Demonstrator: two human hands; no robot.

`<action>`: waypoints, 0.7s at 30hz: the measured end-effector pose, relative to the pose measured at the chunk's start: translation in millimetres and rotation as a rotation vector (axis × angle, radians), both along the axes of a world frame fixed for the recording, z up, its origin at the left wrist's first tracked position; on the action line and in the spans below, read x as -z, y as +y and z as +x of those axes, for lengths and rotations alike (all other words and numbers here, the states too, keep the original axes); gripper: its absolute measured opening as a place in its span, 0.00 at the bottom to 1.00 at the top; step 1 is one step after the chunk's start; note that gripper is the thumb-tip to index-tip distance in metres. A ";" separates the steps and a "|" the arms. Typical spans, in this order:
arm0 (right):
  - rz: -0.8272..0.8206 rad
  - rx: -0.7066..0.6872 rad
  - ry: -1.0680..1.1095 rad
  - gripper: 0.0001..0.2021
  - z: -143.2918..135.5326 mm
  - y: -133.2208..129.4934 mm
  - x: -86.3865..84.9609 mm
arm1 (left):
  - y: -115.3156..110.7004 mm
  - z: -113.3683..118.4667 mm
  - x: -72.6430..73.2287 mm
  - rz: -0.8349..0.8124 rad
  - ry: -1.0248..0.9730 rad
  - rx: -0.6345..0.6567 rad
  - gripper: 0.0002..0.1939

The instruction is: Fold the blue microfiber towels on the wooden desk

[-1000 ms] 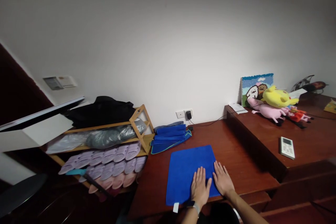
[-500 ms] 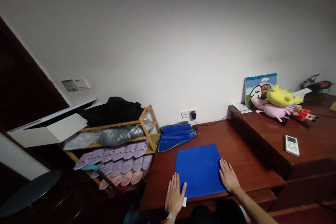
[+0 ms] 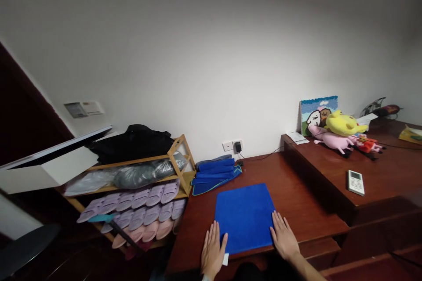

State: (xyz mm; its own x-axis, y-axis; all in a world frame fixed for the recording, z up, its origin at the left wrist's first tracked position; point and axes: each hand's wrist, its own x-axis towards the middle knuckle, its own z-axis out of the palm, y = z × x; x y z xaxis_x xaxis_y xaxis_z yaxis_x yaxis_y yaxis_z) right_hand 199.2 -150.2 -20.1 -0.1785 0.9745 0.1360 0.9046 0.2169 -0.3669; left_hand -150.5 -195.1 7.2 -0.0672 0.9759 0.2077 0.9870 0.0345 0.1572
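"Left hand (image 3: 212, 252) first: how does it lie?"

"Palm down and flat, thumb out from the fingers. It meets the left edge of the blue cloth (image 3: 245, 217), close to the near corner, with the thumb over the cloth."

"And the right hand (image 3: 286, 240)?"

"Flat too, fingers slightly apart, along the opposite edge. Neither hand is closed around anything."

"So the cloth lies between them?"

"Yes, spread on the surface (image 3: 296, 202), to the right of the left hand and to the left of the right one, reaching away from the person beyond the fingertips. Both hands are equally near."

"Its long axis?"

"Hard to tell; it looks nearly square. A white tag (image 3: 225, 259) pokes out at the near edge, by the left thumb."

"What stands around it?"

"Beyond it, near the wall, a pile of blue cloths (image 3: 214, 173). To the left, a wooden rack (image 3: 132, 162) holds rows of slippers (image 3: 141, 197) with a plastic-wrapped bundle (image 3: 138, 176) above them. On top sits a black bag (image 3: 132, 142), beside a white box (image 3: 70, 167) whose contents cannot be made out."
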 end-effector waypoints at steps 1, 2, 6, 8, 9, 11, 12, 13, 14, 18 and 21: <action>0.002 0.001 0.005 0.34 -0.3 0.0 -0.2 | 0.8 7.4 -2.4 0.034 0.003 0.011 0.36; 0.006 0.003 0.011 0.34 -0.6 -0.2 -0.5 | 2.1 19.1 -5.6 0.065 0.003 0.031 0.35; 0.016 0.006 0.014 0.33 -0.3 -1.5 -2.4 | 11.2 105.8 -20.0 0.037 -0.050 0.276 0.33; 0.008 -0.011 -0.006 0.32 0.7 -1.6 -3.1 | 16.6 156.3 -23.6 -0.018 -0.092 0.418 0.33; 0.006 -0.025 -0.020 0.32 1.1 -1.5 -3.3 | 18.8 177.7 -23.8 -0.053 -0.116 0.455 0.33; 0.001 -0.051 -0.048 0.31 1.9 -1.2 -3.5 | 21.1 207.0 -21.3 -0.113 -0.160 0.481 0.33; 0.000 -0.059 -0.057 0.31 2.1 -1.1 -3.7 | 21.2 213.8 -18.9 -0.135 -0.174 0.472 0.33; -0.002 -0.060 -0.063 0.30 2.1 -1.0 -4.0 | 20.4 215.4 -16.1 -0.147 -0.179 0.455 0.33; -0.003 -0.055 -0.065 0.31 2.1 -1.0 -4.5 | 19.0 212.2 -13.2 -0.150 -0.173 0.437 0.33; -0.001 -0.015 -0.053 0.33 1.1 -1.8 -6.5 | 9.0 160.5 -4.2 -0.118 -0.084 0.334 0.34; 0.010 0.001 -0.033 0.33 0.3 -1.7 -5.5 | 0.5 97.3 -2.0 -0.132 -0.018 0.178 0.35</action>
State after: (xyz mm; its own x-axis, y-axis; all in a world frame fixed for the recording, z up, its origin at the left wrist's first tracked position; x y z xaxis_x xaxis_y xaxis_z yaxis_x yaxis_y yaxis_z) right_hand 199.6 -152.0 -14.6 -0.1816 0.9734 0.1400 0.9163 0.2192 -0.3351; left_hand -53.2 -194.7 9.2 0.1056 0.9914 0.0779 0.9764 -0.1183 0.1808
